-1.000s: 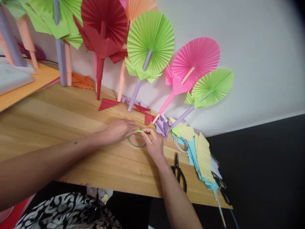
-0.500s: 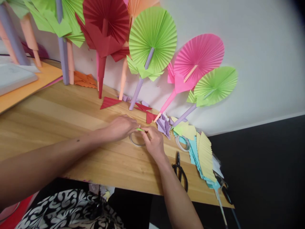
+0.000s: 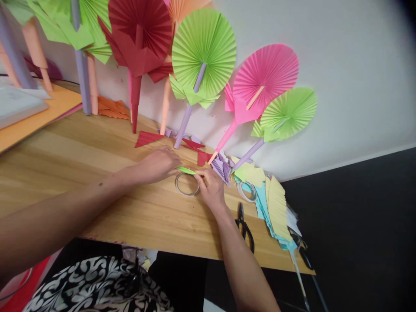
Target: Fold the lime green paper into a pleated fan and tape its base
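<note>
- While the green strip [image 3: 186, 170] sits by the grey ring's [image 3: 187, 194] far edge, left hand [image 3: 159, 164] pinches one end, right hand [image 3: 211, 186] the other.
- Step, judged: two-handed strip handling.
- Next likely calls for steady finger pressure.

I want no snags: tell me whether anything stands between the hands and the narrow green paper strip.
Nothing visible: left hand and right hand touch opposite ends of the strip; the thin grey ring shows below, not between.
</note>
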The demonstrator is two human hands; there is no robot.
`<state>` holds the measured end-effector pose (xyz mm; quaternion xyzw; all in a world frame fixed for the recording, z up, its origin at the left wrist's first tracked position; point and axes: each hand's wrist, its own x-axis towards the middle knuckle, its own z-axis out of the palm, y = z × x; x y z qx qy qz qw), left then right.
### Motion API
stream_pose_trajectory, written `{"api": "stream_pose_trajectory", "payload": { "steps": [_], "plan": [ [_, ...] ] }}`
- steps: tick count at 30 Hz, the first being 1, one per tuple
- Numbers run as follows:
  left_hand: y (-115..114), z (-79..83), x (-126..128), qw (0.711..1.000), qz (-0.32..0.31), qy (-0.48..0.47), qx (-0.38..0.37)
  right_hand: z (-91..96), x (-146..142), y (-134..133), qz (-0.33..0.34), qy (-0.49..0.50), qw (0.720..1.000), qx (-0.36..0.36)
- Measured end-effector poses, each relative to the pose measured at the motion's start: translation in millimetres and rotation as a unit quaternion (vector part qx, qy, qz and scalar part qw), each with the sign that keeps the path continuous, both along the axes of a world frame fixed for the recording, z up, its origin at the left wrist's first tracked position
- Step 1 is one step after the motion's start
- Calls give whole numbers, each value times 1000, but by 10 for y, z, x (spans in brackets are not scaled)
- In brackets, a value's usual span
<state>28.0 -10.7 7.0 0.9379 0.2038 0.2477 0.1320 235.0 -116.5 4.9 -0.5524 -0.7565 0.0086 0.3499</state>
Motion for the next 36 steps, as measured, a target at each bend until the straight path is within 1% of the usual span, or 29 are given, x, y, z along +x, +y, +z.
{"api": "stream_pose_trajectory", "payload": {
  "steps": [2, 4, 5, 7, 9, 11, 14, 16, 19, 21, 23, 25, 28, 31, 33, 36],
  "plan": [
    [-74, -10, 59, 999, -10, 27, 24, -20, -37, 15, 14, -14, 1000, -3],
    [-130, -7, 95, 999, -6, 40, -7, -5, -63, 34, 23, -24, 999, -14],
    [-144, -3, 99, 999, 8, 39, -30, 17, -63, 44, 21, -21, 999, -19],
    [-143, 4, 82, 997, 45, 27, -64, 88, -34, 62, -7, -3, 1000, -28],
    [-112, 3, 45, 994, 81, -6, -73, 170, 16, 75, -52, 5, 997, -48],
    [-73, -7, 14, 991, 98, -45, -78, 233, 43, 80, -79, -19, 992, -92],
    [-28, -29, -3, 984, 108, -92, -106, 259, -34, 89, -70, -77, 979, -173],
    [-8, -46, 2, 978, 115, -113, -133, 247, -159, 114, -60, -101, 973, -199],
    [13, -74, 18, 969, 120, -131, -171, 233, -356, 178, -64, -138, 966, -210],
    [20, -92, 31, 965, 119, -138, -190, 232, -425, 212, -85, -173, 956, -220],
    [18, -104, 43, 961, 115, -148, -203, 220, -418, 215, -109, -207, 947, -220],
    [9, -108, 53, 959, 110, -157, -210, 187, -348, 182, -132, -226, 943, -205],
    [-7, -100, 60, 955, 103, -166, -225, 115, -197, 94, -159, -218, 944, -191],
    [-23, -84, 59, 946, 101, -180, -249, 76, -79, 17, -154, -198, 948, -198],
    [-29, -69, 56, 942, 108, -180, -263, 97, -25, -2, -136, -166, 955, -202],
    [-31, -45, 50, 934, 120, -182, -283, 206, 41, 36, -104, -65, 971, -206]
  ]
}}
